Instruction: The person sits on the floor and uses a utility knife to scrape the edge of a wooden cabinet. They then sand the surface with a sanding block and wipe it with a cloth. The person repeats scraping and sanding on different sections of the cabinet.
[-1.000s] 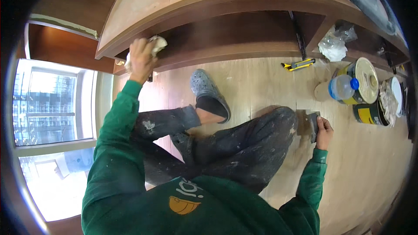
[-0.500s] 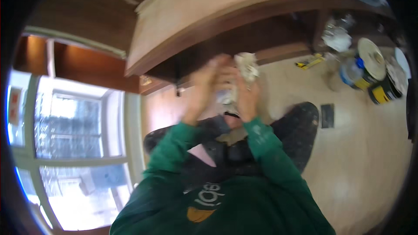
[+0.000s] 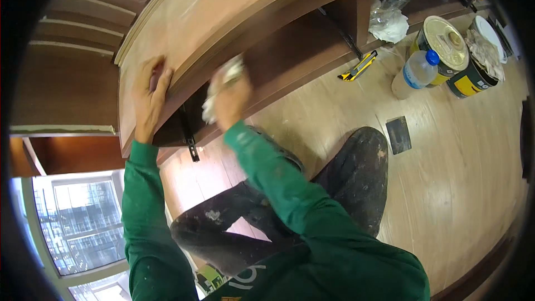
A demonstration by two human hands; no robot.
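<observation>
My left hand [image 3: 147, 97] rests on the light wood top of a long low cabinet [image 3: 223, 8], close to its front edge. Its thumb is spread from its slightly bent fingers, and it holds nothing that I can see. A crumpled whitish rag [image 3: 209, 106] is bunched in my right hand [image 3: 233, 100], whose fingers are closed round it and a little blurred. That hand is at the cabinet's brown front rail, above an opening with a black metal drawer runner [image 3: 189, 134]. Whether the rag touches the wood, I cannot tell.
On the floor to the right are a yellow-black utility knife [image 3: 358, 67], a blue-capped bottle [image 3: 414, 74], paint cans [image 3: 446, 44] with a rag on one, and a dark flat square [image 3: 398, 135]. A plastic bag [image 3: 389, 19] sits inside the cabinet. My legs are folded below.
My hands, close together around the rag before, are now apart. The left has gone to the cabinet top, and the right has carried the rag to its front. The view has shifted too.
</observation>
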